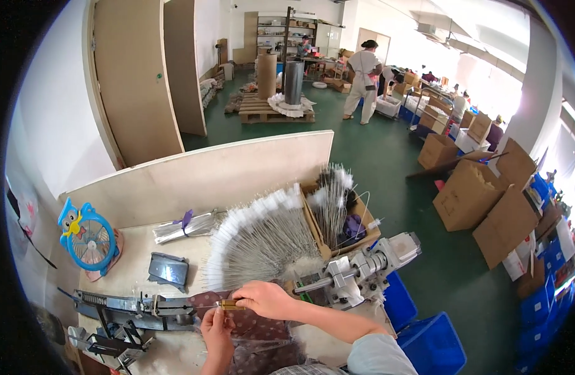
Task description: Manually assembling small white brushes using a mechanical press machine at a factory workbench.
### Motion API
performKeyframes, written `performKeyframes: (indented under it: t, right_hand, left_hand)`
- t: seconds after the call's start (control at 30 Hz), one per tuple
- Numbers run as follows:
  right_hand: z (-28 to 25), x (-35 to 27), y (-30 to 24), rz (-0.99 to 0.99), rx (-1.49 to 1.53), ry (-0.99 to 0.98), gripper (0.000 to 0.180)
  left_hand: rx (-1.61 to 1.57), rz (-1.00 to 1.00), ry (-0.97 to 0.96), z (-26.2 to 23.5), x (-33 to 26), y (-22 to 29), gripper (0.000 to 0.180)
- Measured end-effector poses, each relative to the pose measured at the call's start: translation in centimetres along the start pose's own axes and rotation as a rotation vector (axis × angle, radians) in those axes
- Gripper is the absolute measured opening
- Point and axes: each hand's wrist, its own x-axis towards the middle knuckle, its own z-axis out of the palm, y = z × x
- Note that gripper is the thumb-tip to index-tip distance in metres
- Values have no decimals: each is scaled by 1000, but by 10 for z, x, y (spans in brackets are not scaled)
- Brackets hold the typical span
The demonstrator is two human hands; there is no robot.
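My right hand [265,298] reaches across from the lower right and pinches the right end of a small brass-coloured piece [230,305]. My left hand [216,326] comes up from the lower edge, its fingertips closed on the same piece from below. Both hands hover over a dark patterned cloth [253,331] on the pale workbench [137,265]. Just beyond them lies a fanned spread of thin wire brushes with white tips [259,237]. A grey metal machine [362,269] stands right beside my right hand.
A wooden box of more brushes [337,212] sits behind the fan. A blue owl-shaped fan [87,237], a dark metal fixture [134,309] and a foil bundle [184,226] are on the left. Blue crates [431,340], cardboard boxes [469,194] and people standing far off fill the green floor.
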Motion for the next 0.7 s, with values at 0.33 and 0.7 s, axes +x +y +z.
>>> performKeyframes:
  t: [0.33,0.7]
  right_hand:
    - [-11,-14,8,-141,68,2,17]
    - [34,41,-18,-192,-413,122,16]
  left_hand:
    - [125,60,-61,17,6,-6,12]
    - [-105,-72,165,4,-7,21,11]
